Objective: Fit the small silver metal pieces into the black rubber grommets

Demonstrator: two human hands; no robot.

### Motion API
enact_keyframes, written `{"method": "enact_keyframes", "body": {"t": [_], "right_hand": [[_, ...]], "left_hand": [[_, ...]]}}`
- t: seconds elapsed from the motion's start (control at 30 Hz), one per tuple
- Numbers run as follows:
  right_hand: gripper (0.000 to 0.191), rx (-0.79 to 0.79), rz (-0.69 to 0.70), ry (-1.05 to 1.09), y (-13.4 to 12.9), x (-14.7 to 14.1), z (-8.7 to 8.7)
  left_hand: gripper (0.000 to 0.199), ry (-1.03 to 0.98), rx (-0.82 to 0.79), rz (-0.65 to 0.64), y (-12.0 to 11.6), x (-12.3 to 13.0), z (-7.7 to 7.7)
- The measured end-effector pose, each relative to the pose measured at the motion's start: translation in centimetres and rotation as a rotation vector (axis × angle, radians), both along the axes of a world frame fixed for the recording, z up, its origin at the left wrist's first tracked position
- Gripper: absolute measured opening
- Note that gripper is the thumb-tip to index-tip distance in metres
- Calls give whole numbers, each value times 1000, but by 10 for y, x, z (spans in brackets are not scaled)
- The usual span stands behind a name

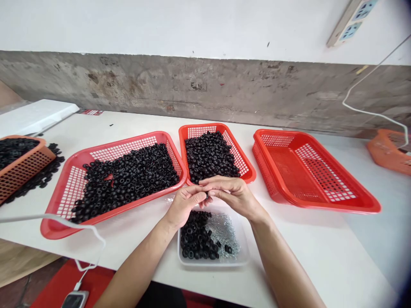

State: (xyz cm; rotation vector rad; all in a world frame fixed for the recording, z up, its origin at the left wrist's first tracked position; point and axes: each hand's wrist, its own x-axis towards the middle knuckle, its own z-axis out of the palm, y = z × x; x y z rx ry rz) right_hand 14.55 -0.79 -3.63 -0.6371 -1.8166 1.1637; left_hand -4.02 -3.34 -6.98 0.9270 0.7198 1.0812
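Both hands meet in the middle of the view, the left hand [183,206] and the right hand [233,196] raised with their fingers curled inward, and their fingertips [205,193] press together on a small black ring [207,195], mostly hidden by the fingers. Directly below the hands sits a clear plastic tub [212,263] holding a heap of black rubber rings [195,236] on its left side and small silver metal pieces [224,234] beside them on its right, the two piles touching. Both forearms reach in from the bottom corners, angled toward each other, and pass on either side of the tub. The hands overlap the near corner of a red plastic basket tray [221,127] heaped with more rings. To its left, a larger red tray [125,145] holds another spread of rings, while a red tray [289,139] with mesh walls stands to the right. Further left, an orange basket [27,169] holds rings, and loose ones [43,179] lie against it on the white table [321,261]. A second orange basket [387,149] sits at the far right. White cables [369,109] cross the view, and a power strip [351,21] hangs on the wall above.
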Motion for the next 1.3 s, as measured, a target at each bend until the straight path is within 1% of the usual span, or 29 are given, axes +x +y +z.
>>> {"method": "enact_keyframes", "body": {"t": [0.1,0.17,0.23,0.33,0.4,0.57,0.73,0.93,1.13,1.3], "right_hand": [[21,176,-45,-83,0,-2,-1],[25,295,-104,-165,-1,-4,-2],[28,360,-163,-232,-2,-5,-2],[26,381,-213,-261,-4,-5,-1],[23,388,-219,-258,-4,-4,-1],[21,409,-195,-269,-2,0,1],[20,436,-171,-297,-2,1,3],[22,488,-187,-356,-1,2,4],[26,534,-192,-449,-4,2,9],[32,579,-204,-505,-9,-1,14]], "left_hand": [[30,10,5,57,1,1,-1],[29,14,-9,92,1,1,-1],[31,19,-11,121,2,1,-1],[35,26,-9,124,2,1,1],[40,16,-31,97,2,1,1],[44,-31,-101,33,3,0,-1],[41,-40,-97,7,3,0,-2],[37,-30,-40,59,1,2,1],[42,38,55,118,-2,4,1],[41,71,81,160,-3,4,-1]]}}
